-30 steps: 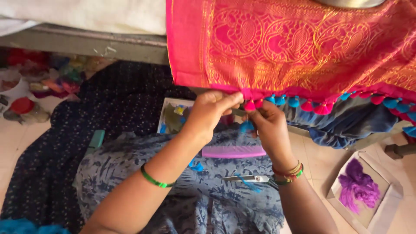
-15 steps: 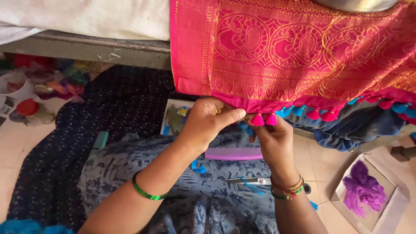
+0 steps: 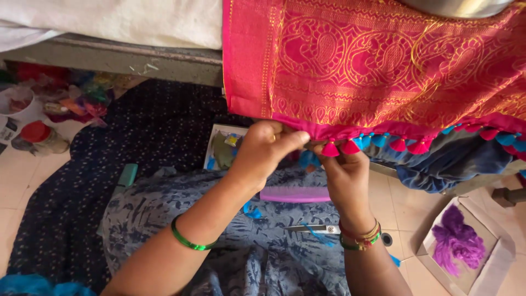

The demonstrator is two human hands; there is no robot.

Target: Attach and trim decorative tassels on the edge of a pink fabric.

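head view: we see one pink-and-gold sari cloth draped from ledge, tassel row on hem; two hands. our left hand pinched shut on hem, right hand closed on two pink tassels beneath it. one purple comb, one scissors on lap. versus half second ago: hands sit slightly further left along hem.

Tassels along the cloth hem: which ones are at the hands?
The two pink tassels at the row's left end, above the right hand; the others hang free further right.
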